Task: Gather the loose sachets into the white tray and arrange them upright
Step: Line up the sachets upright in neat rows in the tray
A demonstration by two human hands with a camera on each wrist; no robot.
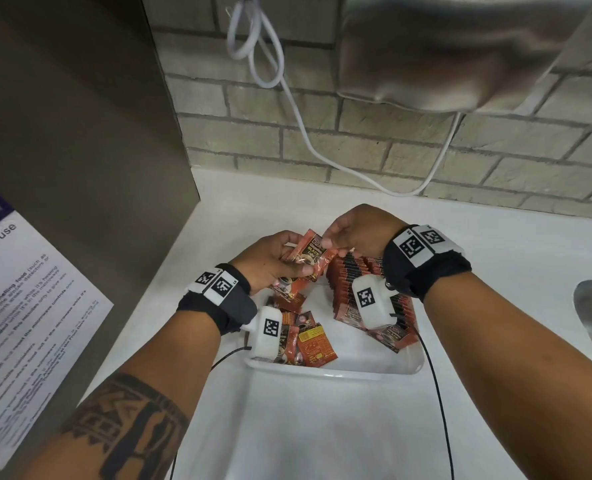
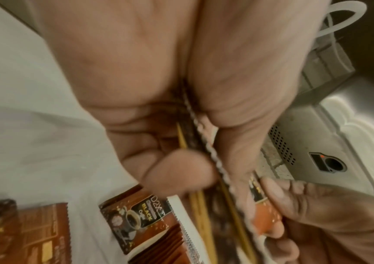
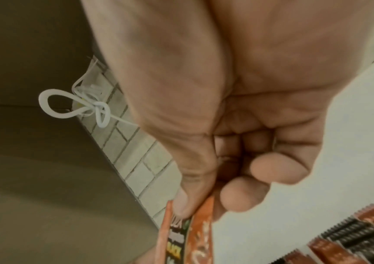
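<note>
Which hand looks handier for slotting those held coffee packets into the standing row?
Probably the right hand: it pinches the held sachets and hovers beside the upright row in the white tray. The left hand, also gripping them, sits farther away.

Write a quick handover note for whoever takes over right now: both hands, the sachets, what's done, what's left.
Left hand: grips a small bunch of orange-and-black coffee sachets above the tray.
Right hand: pinches the top edge of that bunch.
Shallow white plastic tray: a row of sachets on edge fills its right side; loose flat sachets lie at its left.
Done: the row on edge.
Left: add the held bunch to the row, then stand up the flat ones.
</note>
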